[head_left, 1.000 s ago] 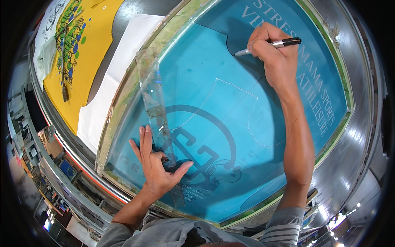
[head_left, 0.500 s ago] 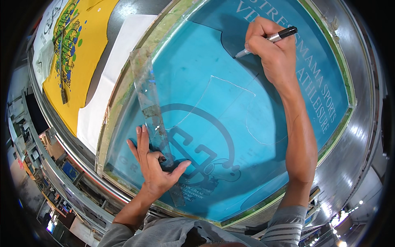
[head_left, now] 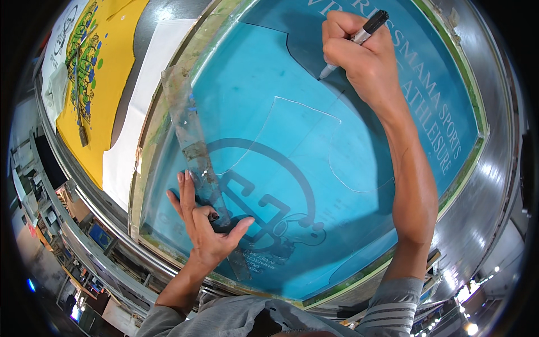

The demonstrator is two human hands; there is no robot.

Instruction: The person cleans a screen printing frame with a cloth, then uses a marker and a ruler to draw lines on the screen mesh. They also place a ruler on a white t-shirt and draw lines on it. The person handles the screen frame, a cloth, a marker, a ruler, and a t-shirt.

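Observation:
In my right hand [head_left: 362, 59], closed in a writing grip, is a marker [head_left: 362, 35] with a silver barrel and black end. Its tip touches the blue mesh of a framed printing screen [head_left: 258, 73], at the lower end of a thin dark curved line [head_left: 292, 53]. My left hand [head_left: 206, 227] rests on the screen at lower left, thumb and several fingers spread, one finger bent. Beneath or beside those fingers lies a worn transparent ruler [head_left: 188, 132]. A small dark thing [head_left: 213, 216] shows at the bent finger; I cannot make out what it is.
The screen's greenish frame [head_left: 147, 151] surrounds the mesh, which bears a pale outline [head_left: 307, 106] and a dark emblem [head_left: 269, 210]. Left of it lie white fabric [head_left: 132, 129] and a printed yellow piece [head_left: 112, 84] with a thin rod [head_left: 77, 95]. A metal surface [head_left: 483, 185] extends right.
The view has shifted slightly, so the screen and ruler appear further left. My marker tip has moved down and right along the mesh, and the dark line is a little longer.

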